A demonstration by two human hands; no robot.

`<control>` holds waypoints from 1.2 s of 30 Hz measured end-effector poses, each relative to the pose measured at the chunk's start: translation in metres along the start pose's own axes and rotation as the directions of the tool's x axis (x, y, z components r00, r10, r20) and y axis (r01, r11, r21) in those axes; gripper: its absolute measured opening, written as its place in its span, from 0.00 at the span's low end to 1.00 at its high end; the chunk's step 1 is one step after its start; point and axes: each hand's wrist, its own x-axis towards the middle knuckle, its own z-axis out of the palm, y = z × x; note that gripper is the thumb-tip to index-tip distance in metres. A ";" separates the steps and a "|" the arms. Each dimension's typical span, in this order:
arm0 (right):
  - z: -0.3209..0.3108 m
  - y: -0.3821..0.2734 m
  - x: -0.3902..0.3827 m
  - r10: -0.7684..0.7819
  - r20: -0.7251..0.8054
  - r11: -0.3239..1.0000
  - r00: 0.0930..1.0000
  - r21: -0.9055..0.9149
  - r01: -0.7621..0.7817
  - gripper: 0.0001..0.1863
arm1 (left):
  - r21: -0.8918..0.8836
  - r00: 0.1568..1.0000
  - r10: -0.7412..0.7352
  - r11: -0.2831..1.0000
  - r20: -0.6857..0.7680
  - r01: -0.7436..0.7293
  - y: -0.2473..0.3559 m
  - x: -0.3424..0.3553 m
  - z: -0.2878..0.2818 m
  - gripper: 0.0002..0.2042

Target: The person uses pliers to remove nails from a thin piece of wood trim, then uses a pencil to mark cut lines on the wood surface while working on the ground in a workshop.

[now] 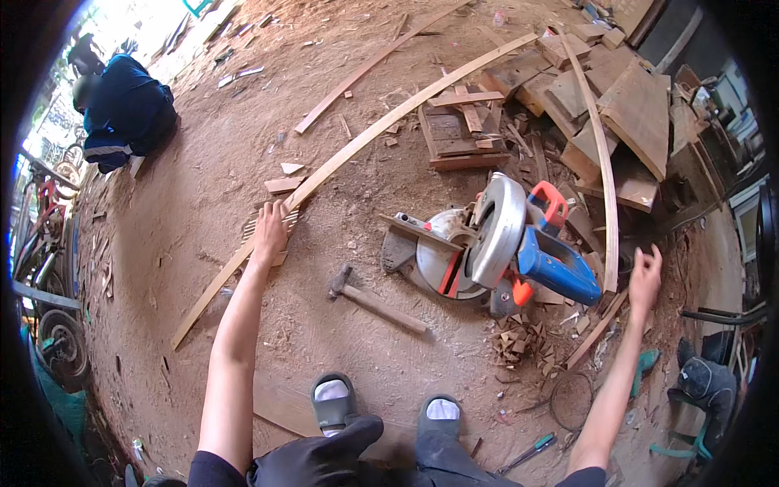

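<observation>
My left hand [271,233] is closed on a long, pale wooden strip [381,126] that slants across the dirt ground. Beside those fingers lies a row of thin slats [294,216], partly hidden by the hand. My right hand [646,280] is held out with its fingers apart and nothing in them. Nearest to it is the lower end of a second pale strip [604,162]. Between my arms stands a blue miter saw [499,235] with a silver blade guard and orange handle. A hammer [375,300] with a wooden handle rests in front of the saw.
Wooden boards [637,114] are heaped at the far right. Small wedge offcuts [519,339] lie beside the saw, near a screwdriver [531,450]. Another strip [373,69] lies farther back. A person in dark clothing [130,109] crouches far left, behind parked motorbikes [57,268].
</observation>
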 end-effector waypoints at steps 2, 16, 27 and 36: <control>-0.022 0.021 -0.040 0.010 -0.088 0.997 0.996 0.078 -0.003 0.23 | 0.010 0.999 -0.010 1.000 -0.043 0.010 -0.009 0.007 0.010 0.24; -0.080 0.101 -0.298 0.274 -0.090 0.952 0.958 -0.116 -0.283 0.15 | -0.011 0.982 0.139 0.990 -0.127 -0.141 0.000 -0.008 -0.048 0.20; -0.044 0.026 -0.281 0.081 -0.068 0.992 0.994 0.107 -0.073 0.10 | 0.118 0.954 0.208 0.975 -0.217 -0.186 -0.003 -0.052 -0.105 0.20; -0.060 0.026 -0.286 -0.042 -0.133 0.996 0.990 0.072 0.052 0.10 | -0.048 0.953 0.148 0.985 -0.266 -0.166 0.016 -0.092 -0.163 0.18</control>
